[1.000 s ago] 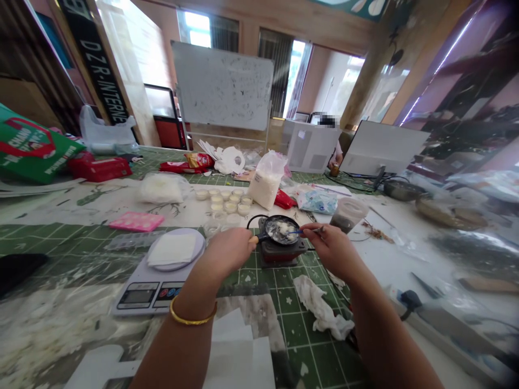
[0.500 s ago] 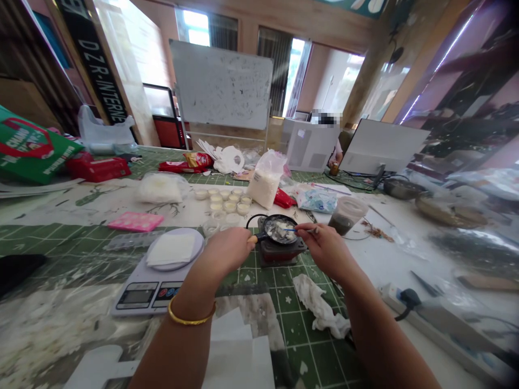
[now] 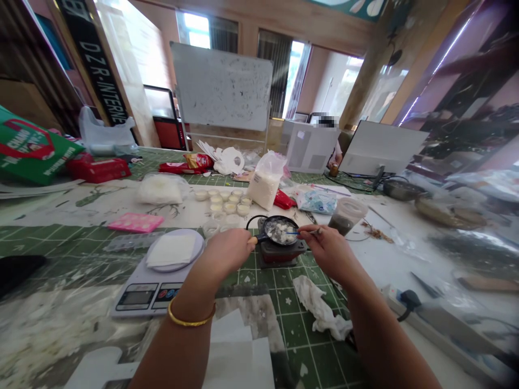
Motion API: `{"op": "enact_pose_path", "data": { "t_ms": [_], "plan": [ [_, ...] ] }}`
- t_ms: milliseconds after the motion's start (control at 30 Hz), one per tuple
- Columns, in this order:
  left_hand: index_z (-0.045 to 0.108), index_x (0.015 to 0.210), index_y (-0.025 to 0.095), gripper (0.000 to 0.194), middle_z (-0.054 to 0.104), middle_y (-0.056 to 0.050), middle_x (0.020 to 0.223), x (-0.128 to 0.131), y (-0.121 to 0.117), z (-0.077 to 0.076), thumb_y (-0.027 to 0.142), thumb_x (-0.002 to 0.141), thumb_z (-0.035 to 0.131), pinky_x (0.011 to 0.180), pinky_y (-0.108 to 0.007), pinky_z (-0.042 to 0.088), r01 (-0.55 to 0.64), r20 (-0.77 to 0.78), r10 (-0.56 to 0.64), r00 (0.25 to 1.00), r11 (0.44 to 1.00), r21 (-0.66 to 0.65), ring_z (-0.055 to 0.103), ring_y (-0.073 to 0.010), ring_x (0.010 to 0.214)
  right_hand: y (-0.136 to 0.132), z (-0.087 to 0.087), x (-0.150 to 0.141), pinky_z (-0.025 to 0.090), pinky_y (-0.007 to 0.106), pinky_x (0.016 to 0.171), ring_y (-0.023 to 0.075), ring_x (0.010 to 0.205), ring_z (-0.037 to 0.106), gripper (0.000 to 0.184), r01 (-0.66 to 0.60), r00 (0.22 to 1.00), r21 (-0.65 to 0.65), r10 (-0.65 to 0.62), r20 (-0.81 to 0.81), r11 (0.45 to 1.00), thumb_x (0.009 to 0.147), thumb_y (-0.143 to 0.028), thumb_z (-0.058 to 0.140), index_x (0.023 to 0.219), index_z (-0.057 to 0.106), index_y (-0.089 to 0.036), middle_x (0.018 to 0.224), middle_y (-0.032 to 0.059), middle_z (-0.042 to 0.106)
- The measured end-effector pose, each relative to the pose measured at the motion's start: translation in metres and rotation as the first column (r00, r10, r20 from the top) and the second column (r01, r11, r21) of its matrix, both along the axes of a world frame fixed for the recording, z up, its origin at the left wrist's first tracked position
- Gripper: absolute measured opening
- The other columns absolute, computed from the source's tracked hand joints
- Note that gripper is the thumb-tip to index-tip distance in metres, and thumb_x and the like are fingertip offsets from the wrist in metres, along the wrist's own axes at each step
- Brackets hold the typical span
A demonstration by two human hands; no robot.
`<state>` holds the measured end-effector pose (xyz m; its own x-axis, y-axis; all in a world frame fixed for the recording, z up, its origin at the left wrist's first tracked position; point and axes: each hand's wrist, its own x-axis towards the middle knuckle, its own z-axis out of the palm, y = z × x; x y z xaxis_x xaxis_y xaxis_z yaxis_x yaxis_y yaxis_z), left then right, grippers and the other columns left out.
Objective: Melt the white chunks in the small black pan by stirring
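My left hand (image 3: 231, 247) is closed round the handle of a small black frying pan (image 3: 279, 243). The pan rests on a compact dark-and-red hot plate (image 3: 280, 255). White lumps (image 3: 284, 229) lie inside it, some in loose pieces. Pinched in the fingers of my right hand (image 3: 327, 246) is a thin blue stick (image 3: 292, 233), its tip among the lumps. A kitchen scale (image 3: 135, 296) bearing white paper sheets (image 3: 172, 250) stands left of my left hand. Below my right hand lies a crumpled white tissue (image 3: 320, 308).
Several small cups (image 3: 230, 207) with pale filling stand behind the pan, beside a bag of white granules (image 3: 265, 186). A clear tub of dark material (image 3: 346, 215) is near my right hand. A power strip (image 3: 430, 324) with a plug lies at right. Farther back is a person's hand.
The blue stick and my right hand have shifted slightly, and the white lumps sit differently in the pan. My left hand keeps its hold on the handle.
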<state>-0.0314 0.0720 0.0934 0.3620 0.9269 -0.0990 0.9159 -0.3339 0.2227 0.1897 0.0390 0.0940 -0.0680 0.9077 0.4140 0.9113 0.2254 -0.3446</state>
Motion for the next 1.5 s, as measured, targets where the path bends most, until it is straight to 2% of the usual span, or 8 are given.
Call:
{"op": "enact_pose_path", "data": {
  "t_ms": [167, 333, 767, 900, 1100, 1200, 1367, 1500],
  "plan": [
    [0.060, 0.078, 0.019, 0.041, 0.065, -0.008, 0.083, 0.000, 0.000, -0.001, 0.045, 0.084, 0.028, 0.053, -0.025, 0.032, -0.006, -0.007, 0.006, 1.000, 1.000, -0.003, 0.057, -0.0182, 0.066, 0.007, -0.005, 0.002, 0.040, 0.032, 0.076, 0.0197, 0.084, 0.060, 0.028, 0.041, 0.998, 0.054, -0.038, -0.060, 0.998, 0.085, -0.033, 0.042, 0.096, 0.065, -0.022, 0.086, 0.0042, 0.069],
    [0.058, 0.075, 0.019, 0.039, 0.065, -0.008, 0.081, 0.000, 0.001, -0.001, 0.043, 0.084, 0.029, 0.051, -0.026, 0.029, -0.006, 0.000, 0.006, 1.000, 1.000, 0.000, 0.056, -0.0179, 0.065, 0.009, -0.006, 0.001, 0.041, 0.031, 0.074, 0.0190, 0.082, 0.061, 0.027, -0.025, 0.996, -0.010, 0.024, -0.083, 1.000, 0.085, -0.033, 0.042, 0.091, 0.065, -0.022, 0.083, 0.0029, 0.069],
    [0.057, 0.073, 0.019, 0.040, 0.064, -0.008, 0.078, 0.001, -0.002, 0.002, 0.045, 0.084, 0.028, 0.050, -0.026, 0.027, -0.003, -0.009, 0.003, 1.000, 1.000, -0.010, 0.055, -0.0175, 0.063, 0.004, 0.003, 0.013, 0.041, 0.031, 0.072, 0.0209, 0.082, 0.062, 0.028, 0.088, 0.993, -0.001, -0.088, -0.076, 0.996, 0.084, -0.035, 0.041, 0.092, 0.064, -0.021, 0.082, 0.0036, 0.070],
    [0.058, 0.074, 0.019, 0.040, 0.064, -0.008, 0.080, 0.001, -0.002, 0.002, 0.044, 0.084, 0.029, 0.051, -0.026, 0.029, -0.001, -0.017, 0.001, 1.000, 1.000, -0.013, 0.056, -0.0185, 0.065, 0.002, 0.005, 0.015, 0.042, 0.030, 0.071, 0.0192, 0.079, 0.062, 0.028, 0.002, 0.997, -0.061, -0.007, -0.081, 0.998, 0.084, -0.035, 0.040, 0.087, 0.065, -0.021, 0.081, 0.0029, 0.070],
    [0.057, 0.074, 0.019, 0.041, 0.065, -0.008, 0.081, 0.000, -0.002, 0.002, 0.045, 0.084, 0.028, 0.051, -0.026, 0.030, 0.005, -0.016, -0.005, 1.000, 1.000, -0.005, 0.056, -0.0176, 0.064, -0.003, 0.008, 0.012, 0.041, 0.031, 0.072, 0.0201, 0.079, 0.062, 0.029, 0.015, 0.999, -0.057, -0.018, -0.051, 0.998, 0.084, -0.035, 0.040, 0.082, 0.065, -0.021, 0.080, 0.0031, 0.070],
    [0.057, 0.074, 0.019, 0.040, 0.065, -0.009, 0.082, 0.000, -0.001, 0.001, 0.044, 0.084, 0.027, 0.052, -0.026, 0.031, 0.015, -0.005, -0.015, 1.000, 1.000, 0.000, 0.057, -0.0182, 0.066, -0.005, 0.007, 0.005, 0.042, 0.030, 0.072, 0.0186, 0.078, 0.062, 0.029, -0.082, 0.990, -0.079, 0.072, -0.121, 0.993, 0.085, -0.035, 0.039, 0.088, 0.065, -0.021, 0.081, 0.0027, 0.070],
    [0.058, 0.075, 0.018, 0.039, 0.065, -0.009, 0.081, 0.000, -0.001, 0.001, 0.042, 0.084, 0.029, 0.052, -0.026, 0.032, -0.003, -0.003, 0.003, 1.000, 1.000, -0.004, 0.058, -0.0180, 0.067, -0.005, 0.004, -0.001, 0.042, 0.032, 0.074, 0.0202, 0.083, 0.062, 0.030, -0.046, 0.989, -0.018, 0.043, -0.142, 0.999, 0.085, -0.037, 0.040, 0.094, 0.064, -0.023, 0.083, 0.0032, 0.069],
    [0.058, 0.074, 0.018, 0.041, 0.065, -0.009, 0.080, 0.000, -0.002, 0.001, 0.044, 0.084, 0.028, 0.052, -0.026, 0.032, -0.006, 0.012, 0.007, 1.000, 1.000, -0.008, 0.057, -0.0173, 0.065, -0.006, 0.002, -0.003, 0.042, 0.031, 0.075, 0.0197, 0.085, 0.061, 0.029, -0.094, 0.989, -0.056, 0.087, -0.115, 0.994, 0.085, -0.036, 0.041, 0.093, 0.065, -0.023, 0.084, 0.0031, 0.069]
  ]
}}
